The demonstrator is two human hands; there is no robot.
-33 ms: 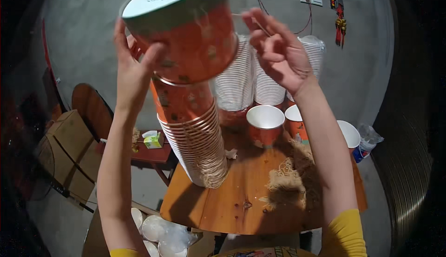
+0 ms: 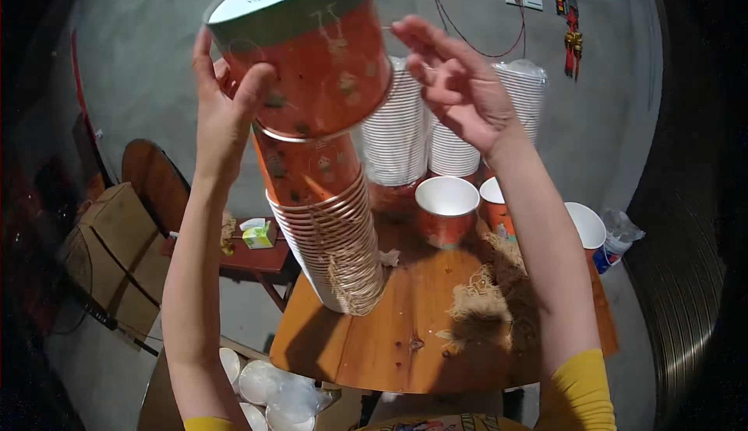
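Note:
My left hand grips a red paper bucket with a green band, upside down with its white base up. Its thumb presses on the printed side, and the other fingers are mostly hidden behind. Right of the bucket, my right hand is closed with fingertips pinched on a thin pale string that runs to the bucket's side. Below stands a tall, leaning stack of upturned buckets, a red one on top. Thin tan strings hang in loops down the stack's right side.
The wooden table also holds a tangled tan string bundle, upright red buckets and tall wrapped white-rimmed bucket stacks. A cardboard box and a low red table stand left. Bagged white buckets lie below.
The held bucket has shifted slightly left and turned a little. My right hand has moved a little left and down, still beside the bucket.

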